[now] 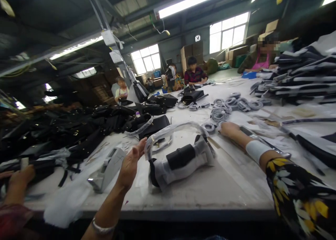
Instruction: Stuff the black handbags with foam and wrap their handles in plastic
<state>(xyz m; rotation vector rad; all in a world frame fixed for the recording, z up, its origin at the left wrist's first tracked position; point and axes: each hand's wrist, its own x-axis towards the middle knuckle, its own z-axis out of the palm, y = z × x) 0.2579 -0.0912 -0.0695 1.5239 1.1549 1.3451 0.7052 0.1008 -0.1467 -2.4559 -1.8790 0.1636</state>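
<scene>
A small black bag point(181, 156), partly covered in white wrapping, lies on the white table point(210, 191) in front of me. Its wrapped handle point(174, 128) arches up behind it. My left hand point(132, 159) is raised at the bag's left, fingers apart, fingertips beside the left end of the handle. Reaching further back on the right, my right hand point(229, 129) has its fingers beside a coiled grey strap point(209, 127); its fingertips are too unclear to tell whether they hold anything.
Black bags point(78, 128) heap up on the left. A grey tape dispenser point(107, 170) stands left of my left hand. Coiled straps point(220, 112) lie behind my right hand, near stacked dark pieces point(307, 75). Another person's hand point(22, 178) is at the far left; several people sit beyond.
</scene>
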